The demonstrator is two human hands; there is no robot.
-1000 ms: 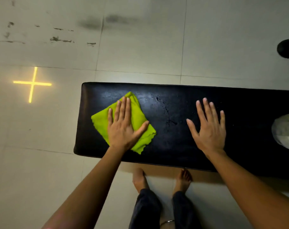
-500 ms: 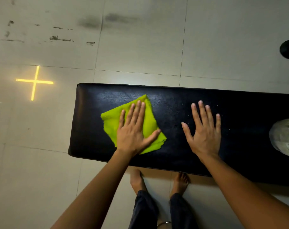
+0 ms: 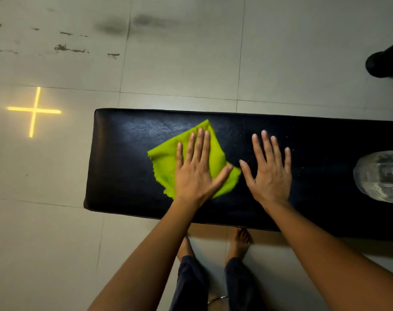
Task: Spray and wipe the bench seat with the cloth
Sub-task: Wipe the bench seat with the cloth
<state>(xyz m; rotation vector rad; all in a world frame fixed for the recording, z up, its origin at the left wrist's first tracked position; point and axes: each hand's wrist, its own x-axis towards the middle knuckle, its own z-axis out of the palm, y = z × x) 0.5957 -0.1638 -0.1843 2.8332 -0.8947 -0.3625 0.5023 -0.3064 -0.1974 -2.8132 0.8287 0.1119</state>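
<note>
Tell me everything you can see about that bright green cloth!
The cloth is bright yellow-green, soft-looking fabric, folded into a rough diamond with rumpled, wavy edges. It lies flat on the shiny black bench seat, towards its left end. The left hand presses on it with straight fingers and covers its middle. The right hand lies flat on the seat just beside the cloth's right corner.

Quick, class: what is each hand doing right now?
Left hand: open, pressing flat on the green cloth.
Right hand: open, flat on the bench seat, holding nothing.
</note>
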